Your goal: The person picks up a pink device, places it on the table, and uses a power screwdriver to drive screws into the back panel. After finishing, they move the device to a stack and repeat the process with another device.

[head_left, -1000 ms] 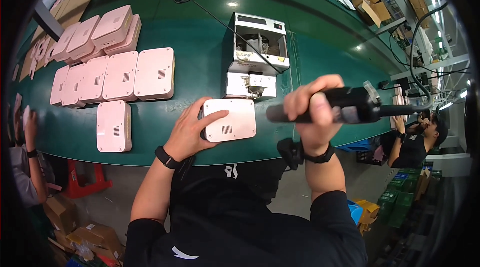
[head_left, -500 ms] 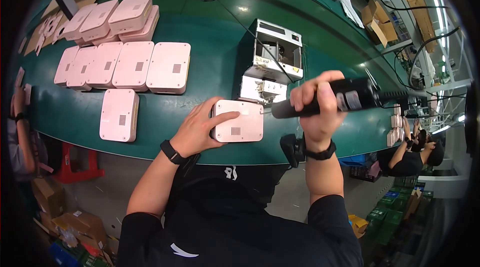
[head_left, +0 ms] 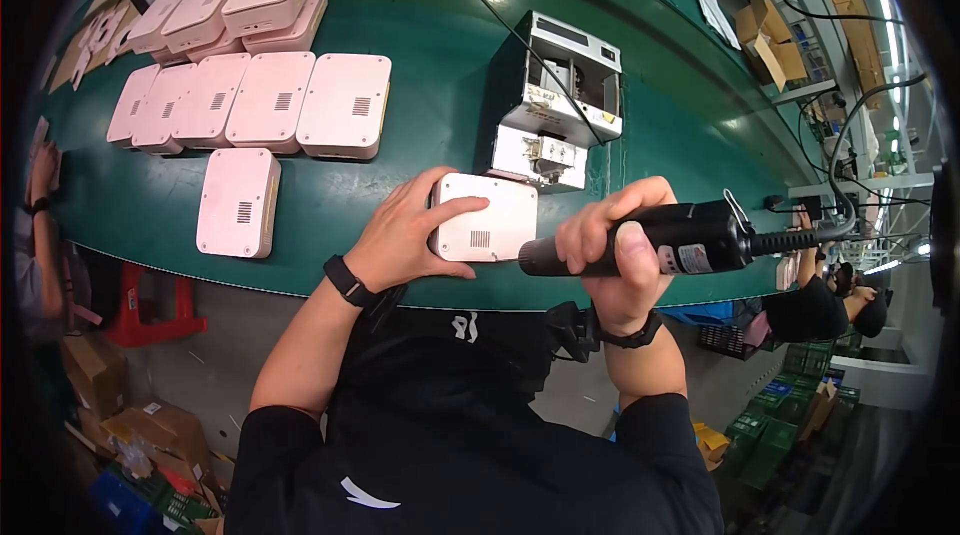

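Observation:
A pale pinkish-white plastic box [head_left: 503, 222] with a slotted vent and screw holes at its corners lies on the green bench in front of me. My left hand [head_left: 405, 237] grips its left side, forefinger across the top and thumb along the near edge. In my right hand [head_left: 622, 250] is a black electric screwdriver [head_left: 692, 240], held nearly level with its nose pointing left. That nose is at the box's near right corner; its bit is hard to make out. Just beyond the box stands a metal screw feeder [head_left: 570, 85] with a silver front tray.
Several like boxes [head_left: 342, 107] lie in a row and stacked at the far left; a single box [head_left: 238, 205] sits nearer. The screwdriver's cord [head_left: 850, 180] runs off right. A black cable [head_left: 500, 20] crosses the feeder. Co-workers' arms show at both sides. A red stool [head_left: 150, 310] stands below the bench.
My right hand has brought the screwdriver nearer me, from the box's far right corner to its near right corner. My left hand stays on the box. The whole view has shifted slightly.

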Demonstrator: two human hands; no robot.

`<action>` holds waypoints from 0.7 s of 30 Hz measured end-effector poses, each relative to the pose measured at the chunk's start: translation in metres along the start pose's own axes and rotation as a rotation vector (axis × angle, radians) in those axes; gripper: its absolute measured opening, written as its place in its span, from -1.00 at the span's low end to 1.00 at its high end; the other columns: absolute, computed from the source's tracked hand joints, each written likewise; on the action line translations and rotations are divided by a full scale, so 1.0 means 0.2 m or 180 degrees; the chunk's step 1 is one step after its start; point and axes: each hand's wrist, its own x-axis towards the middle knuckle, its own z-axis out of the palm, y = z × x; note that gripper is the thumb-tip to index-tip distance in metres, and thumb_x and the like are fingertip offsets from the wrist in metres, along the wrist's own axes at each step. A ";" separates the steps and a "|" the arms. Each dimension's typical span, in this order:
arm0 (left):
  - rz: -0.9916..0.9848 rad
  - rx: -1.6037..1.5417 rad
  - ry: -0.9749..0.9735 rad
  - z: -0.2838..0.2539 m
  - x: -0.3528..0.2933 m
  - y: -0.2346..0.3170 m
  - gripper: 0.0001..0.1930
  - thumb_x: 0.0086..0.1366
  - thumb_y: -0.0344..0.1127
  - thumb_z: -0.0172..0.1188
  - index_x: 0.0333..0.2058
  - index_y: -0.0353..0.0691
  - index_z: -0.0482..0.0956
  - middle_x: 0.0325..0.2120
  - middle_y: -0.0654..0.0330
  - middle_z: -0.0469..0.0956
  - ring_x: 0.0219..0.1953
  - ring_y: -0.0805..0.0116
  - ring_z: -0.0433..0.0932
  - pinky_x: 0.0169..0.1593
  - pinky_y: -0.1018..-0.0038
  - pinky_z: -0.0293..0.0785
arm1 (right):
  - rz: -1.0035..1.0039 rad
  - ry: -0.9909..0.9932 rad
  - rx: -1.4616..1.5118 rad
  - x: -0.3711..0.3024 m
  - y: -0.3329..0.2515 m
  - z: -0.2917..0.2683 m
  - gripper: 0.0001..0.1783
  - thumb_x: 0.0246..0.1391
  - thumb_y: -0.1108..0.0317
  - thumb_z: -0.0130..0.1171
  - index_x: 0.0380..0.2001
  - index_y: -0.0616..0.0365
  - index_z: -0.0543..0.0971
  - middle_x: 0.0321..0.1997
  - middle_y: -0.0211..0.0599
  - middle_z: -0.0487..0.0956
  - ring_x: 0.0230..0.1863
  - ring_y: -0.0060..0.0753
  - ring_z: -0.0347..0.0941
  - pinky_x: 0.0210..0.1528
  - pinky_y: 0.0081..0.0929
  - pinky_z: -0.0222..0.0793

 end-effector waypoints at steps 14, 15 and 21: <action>0.0070 0.0066 0.0139 0.02 0.00 -0.01 -0.18 -0.25 -0.03 0.60 0.12 0.24 0.53 0.15 0.05 0.32 0.15 -0.02 0.39 0.19 0.17 0.38 | 0.0064 -0.0039 -0.0109 0.00 0.05 0.00 -0.70 0.19 0.21 0.13 -0.21 0.10 0.27 -0.60 -0.31 0.37 -0.64 -0.43 0.29 -0.51 -0.37 0.32; 0.0059 0.0058 0.0131 0.02 0.00 -0.01 -0.18 -0.25 -0.03 0.60 0.12 0.24 0.53 0.15 0.05 0.32 0.15 -0.02 0.39 0.19 0.17 0.38 | 0.0078 -0.0034 -0.0107 -0.01 0.05 0.01 -0.70 0.19 0.21 0.13 -0.21 0.10 0.27 -0.60 -0.31 0.37 -0.64 -0.43 0.29 -0.51 -0.37 0.32; 0.0095 0.0106 0.0228 0.01 0.01 -0.01 -0.21 -0.30 -0.08 0.61 0.06 0.20 0.60 0.14 0.04 0.39 0.10 -0.03 0.46 0.16 0.17 0.42 | 0.0080 -0.0184 -0.0305 -0.06 0.05 0.03 -0.63 0.18 0.14 0.20 -0.24 0.06 0.24 -0.59 -0.34 0.37 -0.60 -0.44 0.30 -0.45 -0.37 0.34</action>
